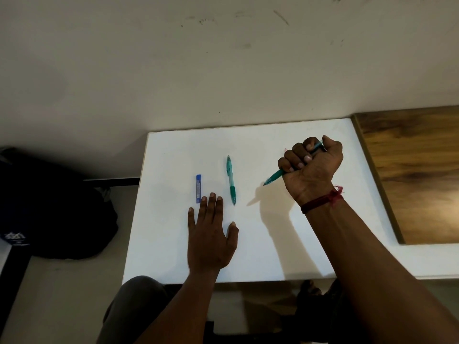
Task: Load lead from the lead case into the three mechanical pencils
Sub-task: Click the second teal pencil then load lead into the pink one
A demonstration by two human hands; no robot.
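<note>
Teal pencil [274, 175] slants over the white table [173, 256] in the right hand's [311, 165] fist, tip down-left. The left hand [211, 239] lies flat, fingers straight. A second pencil [231, 181], tip toward the person, and blue lead case [198, 188] lie parallel.

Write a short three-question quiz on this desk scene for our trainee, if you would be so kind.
1. True or false: the left hand grips the blue lead case.
2. Which hand grips a teal mechanical pencil? A) left hand B) right hand C) neither
3. Fill in: the loose teal pencil lies on the white table to the ___ of the lead case.

Key: 1 false, that hand lies flat on the table with straight fingers; 2 B; 3 right.
</note>
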